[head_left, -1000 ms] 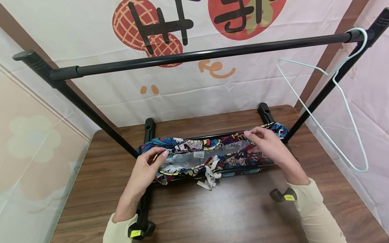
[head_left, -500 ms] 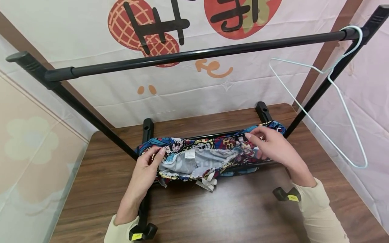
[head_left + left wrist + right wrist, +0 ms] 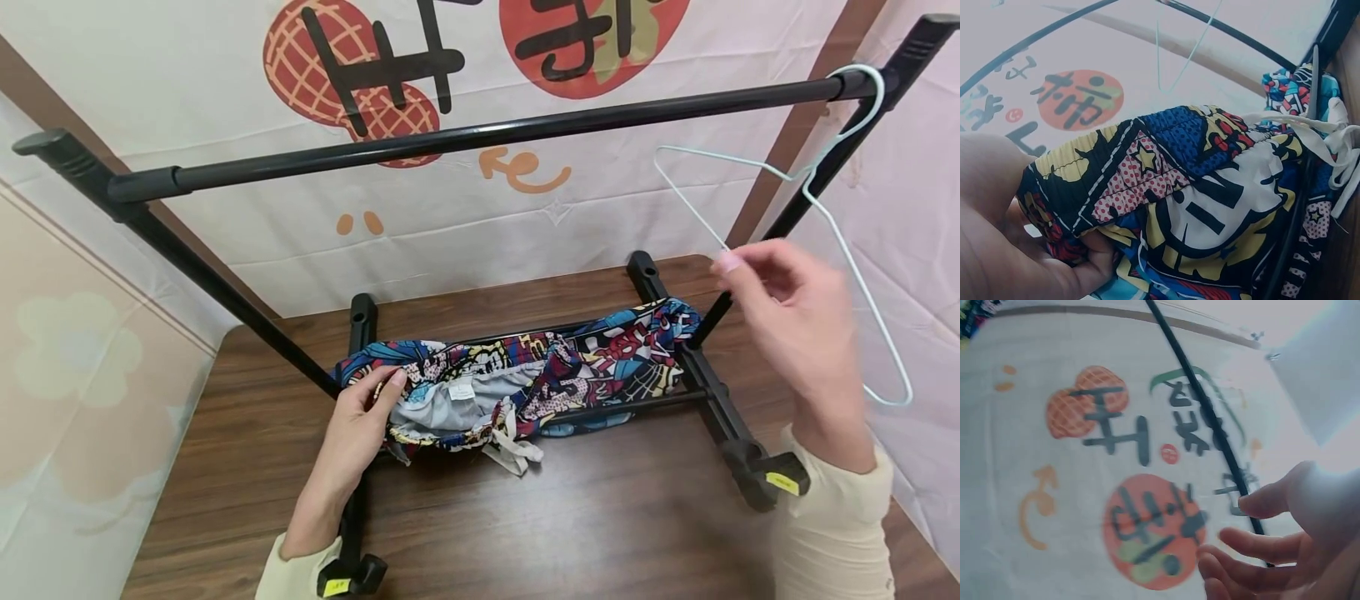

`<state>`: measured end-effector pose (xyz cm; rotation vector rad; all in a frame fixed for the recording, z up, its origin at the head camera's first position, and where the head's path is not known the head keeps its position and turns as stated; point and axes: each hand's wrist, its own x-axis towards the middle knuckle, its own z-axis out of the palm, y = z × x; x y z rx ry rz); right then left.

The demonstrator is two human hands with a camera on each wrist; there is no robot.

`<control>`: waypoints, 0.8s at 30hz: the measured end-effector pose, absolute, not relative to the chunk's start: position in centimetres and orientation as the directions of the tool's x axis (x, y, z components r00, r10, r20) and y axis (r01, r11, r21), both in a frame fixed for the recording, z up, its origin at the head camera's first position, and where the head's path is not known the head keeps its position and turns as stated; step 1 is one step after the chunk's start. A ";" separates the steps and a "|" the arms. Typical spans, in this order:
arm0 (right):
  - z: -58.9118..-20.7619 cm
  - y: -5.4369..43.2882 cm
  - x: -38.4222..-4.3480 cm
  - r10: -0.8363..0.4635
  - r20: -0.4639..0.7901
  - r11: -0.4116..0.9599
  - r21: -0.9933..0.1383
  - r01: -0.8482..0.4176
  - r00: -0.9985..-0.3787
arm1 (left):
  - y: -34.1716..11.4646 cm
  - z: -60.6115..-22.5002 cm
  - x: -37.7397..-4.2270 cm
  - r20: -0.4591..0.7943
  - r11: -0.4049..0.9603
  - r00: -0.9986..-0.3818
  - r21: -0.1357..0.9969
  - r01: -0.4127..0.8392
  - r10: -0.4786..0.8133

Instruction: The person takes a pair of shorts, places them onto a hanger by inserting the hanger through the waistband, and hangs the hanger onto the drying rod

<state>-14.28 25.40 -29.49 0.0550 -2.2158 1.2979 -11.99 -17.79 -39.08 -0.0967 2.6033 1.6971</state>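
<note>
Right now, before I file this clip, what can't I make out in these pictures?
- Print on the white tag inside the garment, head view: too small to read.
- Part of the lower bar of the hanger, head view: behind the right hand.
- Whether that hand grips the hanger: the head view leaves it unclear, and no hanger shows in the right wrist view.
- Some fingertips of the left hand, left wrist view: covered by the garment.

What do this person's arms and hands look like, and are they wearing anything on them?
Both arms are in long, plain cream-coloured sleeves, wrinkled towards the cuffs. The hands wear no gloves. By each cuff sits a small black device with a yellow label, its print too small to read.
</note>
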 end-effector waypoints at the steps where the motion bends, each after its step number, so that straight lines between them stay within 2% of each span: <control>1: -29.0 25.5 -14.2 0.289 0.515 0.524 -0.790 -0.317 -0.807 | -17.8 -39.1 -12.0 -0.057 0.400 -0.998 0.914 -0.066 -0.035; 6: -26.4 26.2 -14.2 0.481 0.586 0.498 -0.795 -0.346 -0.652 | -17.9 -39.4 -11.9 -0.047 0.399 -0.998 0.915 -0.057 -0.035; 9: -25.3 26.7 -14.6 0.537 0.583 0.537 -0.794 -0.287 -0.609 | -18.0 -39.5 -11.8 -0.050 0.402 -0.998 0.914 -0.058 -0.032; 12: -24.7 27.3 -15.4 0.571 0.533 0.590 -0.795 -0.138 -0.624 | -18.0 -39.7 -11.9 -0.056 0.401 -0.998 0.914 -0.060 -0.023; 15: -24.5 27.7 -16.5 0.590 0.477 0.595 -0.802 -0.050 -0.652 | -18.1 -39.8 -11.9 -0.061 0.404 -0.998 0.913 -0.060 -0.012; 24: -24.9 27.5 -19.0 0.593 0.411 0.597 -0.801 0.036 -0.693 | -18.1 -40.2 -11.9 -0.062 0.395 -0.998 0.917 -0.056 0.003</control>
